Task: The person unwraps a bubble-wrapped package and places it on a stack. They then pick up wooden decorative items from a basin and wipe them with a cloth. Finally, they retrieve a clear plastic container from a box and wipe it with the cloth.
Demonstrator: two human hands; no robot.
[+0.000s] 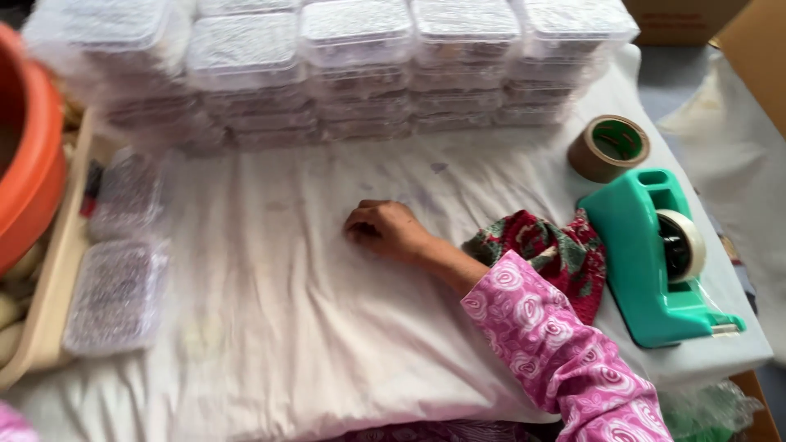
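Bare white cloth (pixel 270 286) mid-table; stacked clear boxes (pixel 360 65) block far edge, tape dispenser (pixel 655 262) right.

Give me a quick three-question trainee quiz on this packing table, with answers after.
1. True or false: the right hand rests on the white cloth.
2. Which lies nearer the tape dispenser: the brown tape roll or the orange tub?
3. Multiple choice: the clear boxes at the back are A) stacked in rows, B) scattered singly, C) inside the tub.

Key: 1 true. 2 the brown tape roll. 3 A.
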